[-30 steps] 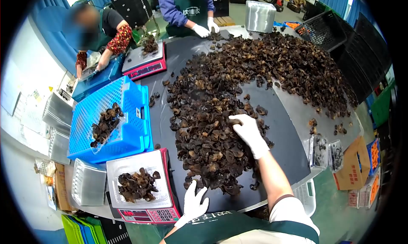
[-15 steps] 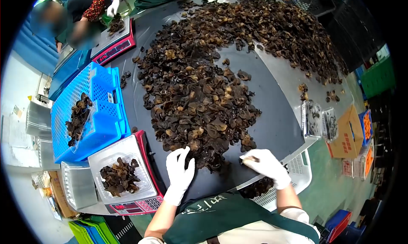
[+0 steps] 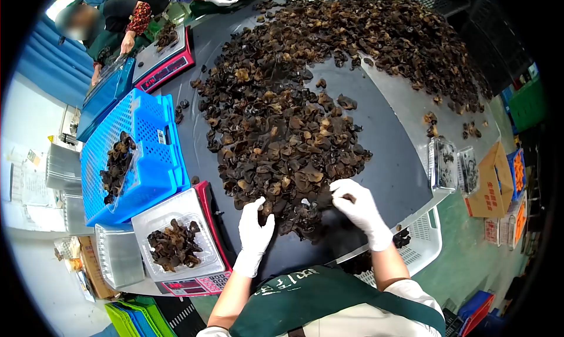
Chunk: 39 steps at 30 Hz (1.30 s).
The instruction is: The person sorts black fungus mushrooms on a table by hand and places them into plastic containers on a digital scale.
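Note:
A large heap of dark brown wood ear mushrooms (image 3: 282, 143) spreads over the grey table. At its near left edge, my left hand (image 3: 255, 228), in a white glove, is open with thumb and fingers apart, touching the mushrooms. My right hand (image 3: 359, 212), gloved too, reaches the near right edge of the heap; its fingers are parted around dark mushrooms, and I see no firm hold. Left of my left hand, a clear plastic tray (image 3: 202, 234) of wood ear mushrooms (image 3: 174, 245) rests on a red-edged digital scale (image 3: 214, 219).
A blue crate (image 3: 150, 161) at the left bears another filled tray. Stacked clear trays (image 3: 117, 255) stand below it. A white basket (image 3: 432, 243) sits under the table edge, right. Clear boxes (image 3: 442, 164) lie near a cardboard box (image 3: 490, 187). Co-workers stand beyond a second scale (image 3: 167, 70).
My right hand has moved up and left from the bare table to the heap. My left hand remains at the heap's edge. A co-worker's gloved hand has left the far scale.

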Motion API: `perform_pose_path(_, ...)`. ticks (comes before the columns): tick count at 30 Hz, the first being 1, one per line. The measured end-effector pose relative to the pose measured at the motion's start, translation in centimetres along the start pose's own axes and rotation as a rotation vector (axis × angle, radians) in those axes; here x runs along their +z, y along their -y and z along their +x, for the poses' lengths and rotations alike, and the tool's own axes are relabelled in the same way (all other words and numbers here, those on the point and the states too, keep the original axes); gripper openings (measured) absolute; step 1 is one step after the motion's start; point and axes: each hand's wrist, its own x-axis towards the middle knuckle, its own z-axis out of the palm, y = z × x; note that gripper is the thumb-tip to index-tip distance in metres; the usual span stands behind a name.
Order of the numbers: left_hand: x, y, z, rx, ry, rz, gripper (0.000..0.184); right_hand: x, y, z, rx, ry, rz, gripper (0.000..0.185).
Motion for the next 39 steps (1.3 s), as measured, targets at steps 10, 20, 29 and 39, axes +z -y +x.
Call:
perform_pose_path(10, 0.4, 0.4, -0.4, 0.078, 0.052, 0.103, 0.048, -5.2, 3.7, 0.1, 0.272, 0.676, -0.169, 0.019)
perform_pose_path(20, -2.1, -0.9, -1.9, -0.007, -0.027, 0.097, 0.039, 9.4, -2.9, 5.9, -0.292, 0.143, -0.878, 0.022)
perform_pose_path(29, -1.5, -1.9, -2.5, -0.227, 0.011, -0.174, 0.034, 2.8, 0.2, 1.3, 0.145, 0.058, 0.353, 0.011)
perform_pose_path(39, 1.1, -8.4, -4.0, 0.401, 0.762, -0.328, 0.026, -5.0, 3.7, -4.0, 0.434, 0.739, -0.243, 0.025)
